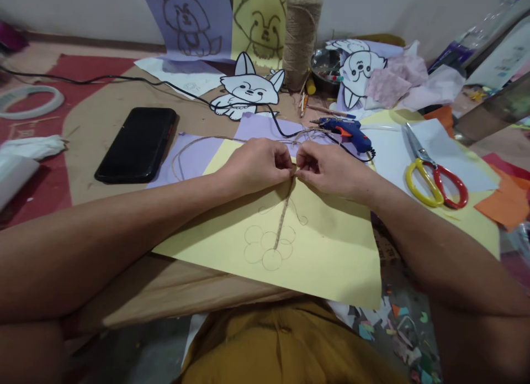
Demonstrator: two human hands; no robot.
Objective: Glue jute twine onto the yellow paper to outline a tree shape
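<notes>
Brown twisted jute twine (284, 214): on pale-yellow paper sheet (335, 251), lower end at round-petalled pencilled flower (268, 248), upper part pinched in both left hand (263, 166) and right hand (322, 166). Best held lightly taut, straight; pressing evenly should avoid kinks, tugging could lift it.

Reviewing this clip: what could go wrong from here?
The twine might shift across the pencil drawing if the left hand or right hand, pinching its upper end, pulls unevenly.

The glue gun lies just beyond the right hand; if it is hot, which I can't tell, a brush could burn.

The yellow sheet overhangs the near edge, so a bump might drag it.
</notes>
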